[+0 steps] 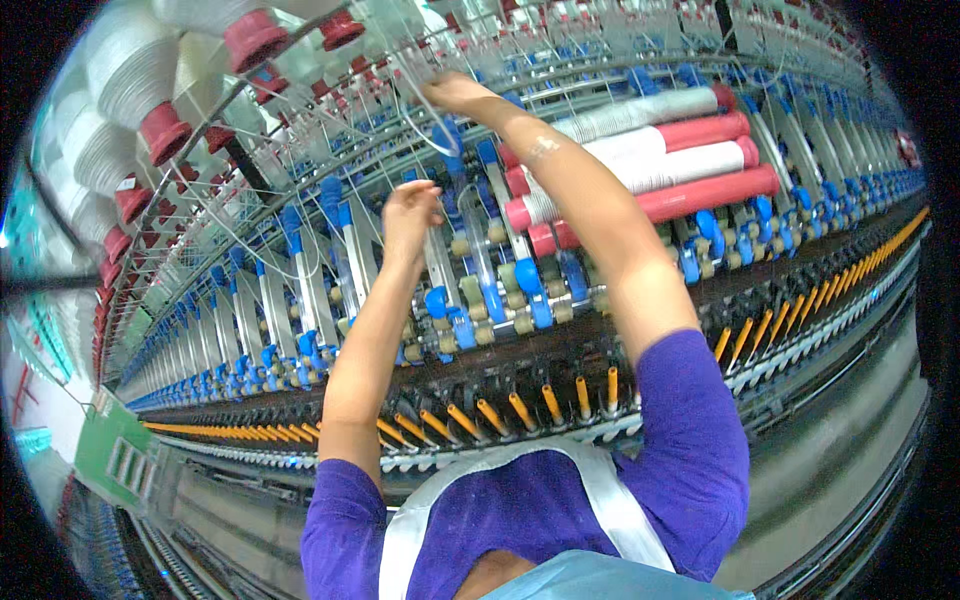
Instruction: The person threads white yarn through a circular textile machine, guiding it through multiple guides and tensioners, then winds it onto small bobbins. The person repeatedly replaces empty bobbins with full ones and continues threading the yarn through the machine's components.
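My right hand point(460, 95) reaches up and across to the left, over the drafting arms of a spinning frame. Its fingers are drawn together beside a pale roving strand point(437, 125) that loops down near them; what they grip is hidden. Lower and to the left, my left hand point(410, 215) is raised with fingers curled in toward the thumb, just above a grey drafting arm point(438, 265). Anything between those fingers is too small to make out. Under my right forearm lie several pink bobbins point(690, 195), some with white roving point(650, 108) wound on them.
Large white roving bobbins point(130, 60) with red ends hang at the upper left, beside thin metal rails and wires. Blue-tipped drafting arms run along the machine. Below them stands a row of orange spindle tubes point(520, 410). A green end cabinet point(115, 455) is at the lower left.
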A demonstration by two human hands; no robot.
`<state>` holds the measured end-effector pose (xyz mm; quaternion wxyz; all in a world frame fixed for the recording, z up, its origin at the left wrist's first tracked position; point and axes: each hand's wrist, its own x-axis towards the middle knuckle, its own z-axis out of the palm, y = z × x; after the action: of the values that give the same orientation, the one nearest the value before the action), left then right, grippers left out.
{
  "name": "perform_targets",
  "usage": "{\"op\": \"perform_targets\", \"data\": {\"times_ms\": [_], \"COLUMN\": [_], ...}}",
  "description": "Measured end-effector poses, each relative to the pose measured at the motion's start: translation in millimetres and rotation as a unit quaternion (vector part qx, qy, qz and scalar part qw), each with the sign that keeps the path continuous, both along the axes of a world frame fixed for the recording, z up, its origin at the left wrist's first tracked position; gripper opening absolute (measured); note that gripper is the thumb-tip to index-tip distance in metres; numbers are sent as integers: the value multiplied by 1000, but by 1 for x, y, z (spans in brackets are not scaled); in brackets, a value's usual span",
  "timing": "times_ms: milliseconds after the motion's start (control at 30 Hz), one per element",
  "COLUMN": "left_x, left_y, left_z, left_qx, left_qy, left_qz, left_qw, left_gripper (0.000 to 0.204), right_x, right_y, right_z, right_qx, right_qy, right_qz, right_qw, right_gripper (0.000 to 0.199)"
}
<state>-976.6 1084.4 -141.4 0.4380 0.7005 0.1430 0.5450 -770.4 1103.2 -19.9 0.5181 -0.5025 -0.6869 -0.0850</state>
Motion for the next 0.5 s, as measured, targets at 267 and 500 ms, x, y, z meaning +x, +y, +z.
{"op": "perform_targets", "data": {"times_ms": [267,500], "left_x": [67,67], "left_y": [64,61], "left_z": [-18,-1], "left_qx": [209,197], "left_qy": [452,558], "left_qz": [320,334], "left_qw": [806,733], "left_gripper": [50,41], "right_x": [-9,-5], "right_y": [26,40], "right_z": [-1,8], "right_qx": [-84,-213], "right_qy": [-175,-378], "right_qz": [-226,-233], "right_qw": [955,870], "right_gripper": [47,49]}}
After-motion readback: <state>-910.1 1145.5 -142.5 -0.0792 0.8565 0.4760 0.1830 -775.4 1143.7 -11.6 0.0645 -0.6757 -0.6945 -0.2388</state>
